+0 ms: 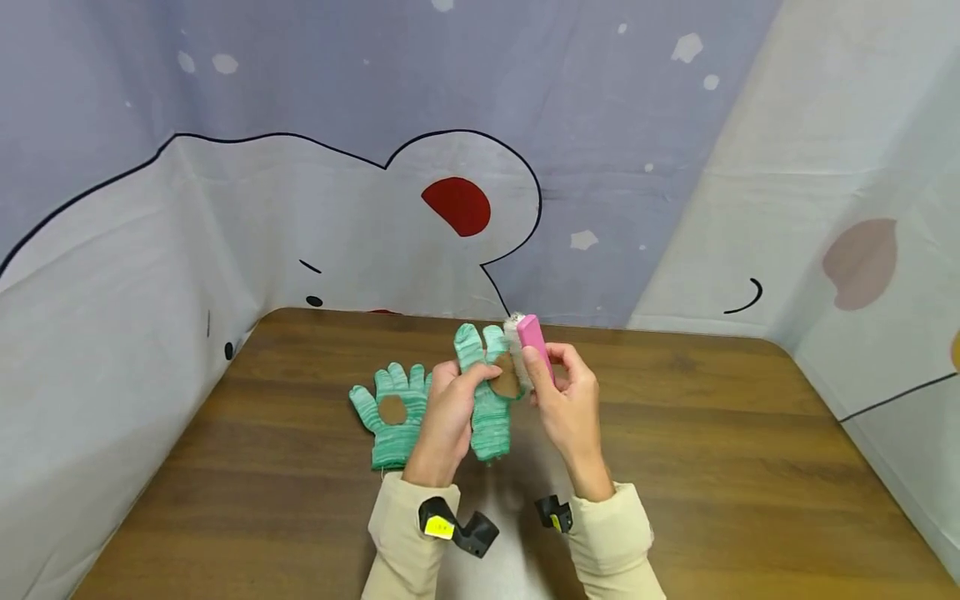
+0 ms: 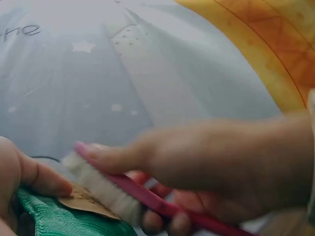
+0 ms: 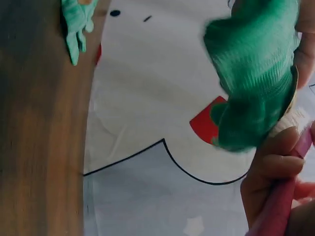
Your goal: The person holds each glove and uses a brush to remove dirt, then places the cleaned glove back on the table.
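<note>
A green knitted glove (image 1: 491, 425) with a brown oval patch (image 1: 507, 379) is held up over the table by my left hand (image 1: 444, 417), thumb across the patch. My right hand (image 1: 570, 404) grips a pink brush (image 1: 534, 337) by its back and handle. Its pale bristles (image 2: 106, 191) lie against the patch in the left wrist view. From the right wrist side the glove's green knit (image 3: 256, 83) shows, with the patch nearly edge-on. A second green glove (image 1: 401, 437) with a similar patch lies flat left of my left hand, partly covered by it.
The wooden table (image 1: 735, 450) spreads out on both sides of my arms. A printed cloth (image 1: 337, 225) hangs behind the table's far edge and along its sides. Black cameras (image 1: 476, 535) are strapped at both wrists, over cream sleeves (image 1: 611, 537).
</note>
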Available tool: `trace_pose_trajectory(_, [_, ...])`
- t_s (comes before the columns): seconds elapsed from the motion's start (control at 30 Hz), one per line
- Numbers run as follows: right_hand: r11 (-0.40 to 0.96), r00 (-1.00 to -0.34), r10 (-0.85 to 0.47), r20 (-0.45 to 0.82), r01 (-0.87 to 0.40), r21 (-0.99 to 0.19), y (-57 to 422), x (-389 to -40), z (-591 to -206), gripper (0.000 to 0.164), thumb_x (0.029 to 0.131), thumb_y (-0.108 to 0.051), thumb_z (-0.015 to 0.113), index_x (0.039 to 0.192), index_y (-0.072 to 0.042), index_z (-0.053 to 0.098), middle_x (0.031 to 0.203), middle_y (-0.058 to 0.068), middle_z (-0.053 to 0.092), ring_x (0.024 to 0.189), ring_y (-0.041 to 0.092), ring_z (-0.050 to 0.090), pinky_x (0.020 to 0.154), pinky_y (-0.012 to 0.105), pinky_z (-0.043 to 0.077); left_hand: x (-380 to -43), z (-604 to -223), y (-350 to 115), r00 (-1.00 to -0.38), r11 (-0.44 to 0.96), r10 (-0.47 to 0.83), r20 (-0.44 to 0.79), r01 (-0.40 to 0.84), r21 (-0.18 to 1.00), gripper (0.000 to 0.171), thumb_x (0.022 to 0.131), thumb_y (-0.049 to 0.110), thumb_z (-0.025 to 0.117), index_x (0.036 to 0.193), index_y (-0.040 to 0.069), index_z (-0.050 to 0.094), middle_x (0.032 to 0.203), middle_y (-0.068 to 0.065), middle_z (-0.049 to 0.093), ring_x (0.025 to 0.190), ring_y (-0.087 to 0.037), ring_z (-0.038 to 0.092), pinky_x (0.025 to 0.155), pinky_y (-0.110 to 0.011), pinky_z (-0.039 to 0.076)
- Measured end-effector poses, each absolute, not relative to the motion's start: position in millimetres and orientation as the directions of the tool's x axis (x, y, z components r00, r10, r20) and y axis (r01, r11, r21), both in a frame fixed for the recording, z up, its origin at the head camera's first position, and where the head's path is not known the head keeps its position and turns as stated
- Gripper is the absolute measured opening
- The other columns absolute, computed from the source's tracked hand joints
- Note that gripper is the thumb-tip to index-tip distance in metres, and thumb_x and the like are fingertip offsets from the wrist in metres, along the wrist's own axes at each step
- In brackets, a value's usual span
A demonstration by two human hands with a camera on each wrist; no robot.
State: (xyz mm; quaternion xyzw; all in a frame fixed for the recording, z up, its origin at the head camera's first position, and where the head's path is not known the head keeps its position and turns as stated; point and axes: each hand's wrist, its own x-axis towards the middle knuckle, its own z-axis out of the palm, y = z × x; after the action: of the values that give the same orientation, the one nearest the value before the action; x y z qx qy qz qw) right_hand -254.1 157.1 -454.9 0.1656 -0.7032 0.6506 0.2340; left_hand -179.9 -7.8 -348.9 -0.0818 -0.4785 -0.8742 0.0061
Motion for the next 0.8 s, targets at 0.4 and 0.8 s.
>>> trace_pose_trajectory(0.4, [0.23,-0.842,0.076,0.534,-0.506,-0.831,157.4,-251.3,-450.0,0.032,0.076,-0.026,0.061,0.105,-0.018,0.05,0.091,0.003,0.054,0.042,0.019,0.051,0.036,0.03,0.04,-179.8,-348.6,-13.1,-0.979,-0.62,0.115,0.17,0.063,0.782,0.013,0.076,0.002,0.052,0.081,-0.01,0.055,0.078,-0.017,0.057,0.071,-0.022,0.055,0.063,-0.031,0.044])
trace_pose_trajectory(0.8, [0.309,-0.831,0.168,0.53,-0.466,-0.829,147.3,-239.4,-439.5,0.033,0.074,-0.029,0.063,0.103,-0.019,0.051,0.06,0.003,0.054,0.038,0.016,0.05,0.029,0.033,0.034,-181.7,-351.8,-16.2,-0.985,-0.598,0.093,0.147,0.063,0.799,0.013,0.075,0.0,0.053,0.08,-0.011,0.055,0.078,-0.017,0.057,0.071,-0.022,0.055,0.062,-0.031,0.045])
